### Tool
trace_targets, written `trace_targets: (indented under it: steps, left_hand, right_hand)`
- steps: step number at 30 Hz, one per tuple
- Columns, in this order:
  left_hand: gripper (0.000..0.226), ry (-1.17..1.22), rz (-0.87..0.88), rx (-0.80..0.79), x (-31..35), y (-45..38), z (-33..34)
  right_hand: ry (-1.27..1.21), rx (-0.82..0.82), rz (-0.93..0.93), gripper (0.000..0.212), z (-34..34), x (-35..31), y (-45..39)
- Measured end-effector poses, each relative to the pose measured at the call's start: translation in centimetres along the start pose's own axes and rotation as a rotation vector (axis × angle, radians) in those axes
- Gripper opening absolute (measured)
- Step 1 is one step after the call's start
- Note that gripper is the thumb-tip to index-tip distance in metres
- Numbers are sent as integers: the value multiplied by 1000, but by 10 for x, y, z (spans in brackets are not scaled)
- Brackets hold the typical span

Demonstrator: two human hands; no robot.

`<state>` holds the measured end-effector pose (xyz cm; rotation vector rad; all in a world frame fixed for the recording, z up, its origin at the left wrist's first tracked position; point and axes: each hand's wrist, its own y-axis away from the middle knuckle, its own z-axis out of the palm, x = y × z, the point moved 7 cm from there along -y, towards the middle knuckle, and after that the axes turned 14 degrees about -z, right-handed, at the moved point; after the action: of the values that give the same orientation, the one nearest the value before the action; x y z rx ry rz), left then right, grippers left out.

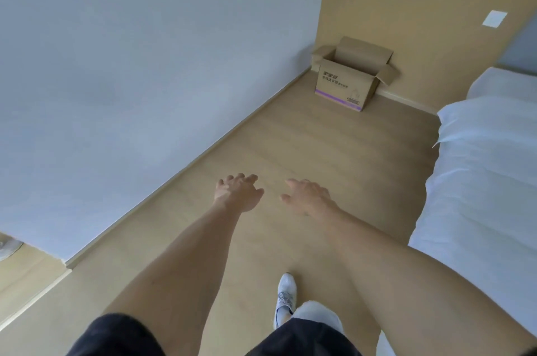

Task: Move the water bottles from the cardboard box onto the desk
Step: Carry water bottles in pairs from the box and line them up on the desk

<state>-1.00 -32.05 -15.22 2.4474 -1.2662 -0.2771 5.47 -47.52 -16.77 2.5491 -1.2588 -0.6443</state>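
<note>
head view: upright cardboard box [345,85], opening upward

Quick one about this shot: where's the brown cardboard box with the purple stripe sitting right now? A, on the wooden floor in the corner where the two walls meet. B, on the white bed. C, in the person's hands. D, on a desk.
A: the open brown cardboard box with the purple stripe stands on the light wooden floor in the corner, well ahead of the empty left hand and right hand.
</note>
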Motion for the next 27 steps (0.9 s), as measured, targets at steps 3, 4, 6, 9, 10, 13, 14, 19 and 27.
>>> trace_targets:
  steps: [3, 4, 6, 9, 10, 13, 14, 19, 27]
  left_hand:
    - [55, -15, 0, 11, 26, -55, -35]
    - [55, -20, 4, 10, 37, -72, -46]
    - [55, -25, 10, 17, 59, -105, -66]
    - [54, -26, 45, 17, 98, -149, -87]
    - [54, -32, 65, 8, 113, -162, -90]
    - [54, -55, 103, -3, 149, -199, -99]
    - [54, -60, 115, -6, 161, -212, -102]
    - [54, -93, 186, -30, 216, -281, -118]
    - [51, -95, 316, -33, 306, -434, -179]
  right_hand:
    - [-40, 8, 25, 58, -32, 26, -54]
    - [-52, 9, 25, 58, -45, 34, -70]
    - [-63, 19, 30, 59, -69, 51, -101]
    - [-78, 17, 54, 59, -97, 79, -137]
    - [-85, 11, 66, 58, -103, 90, -147]
    - [-102, 2, 112, 58, -117, 122, -173]
    - [-109, 4, 132, 58, -122, 133, -182]
    - [-141, 16, 229, 60, -150, 189, -233]
    - [-150, 56, 366, 61, -227, 273, -347]
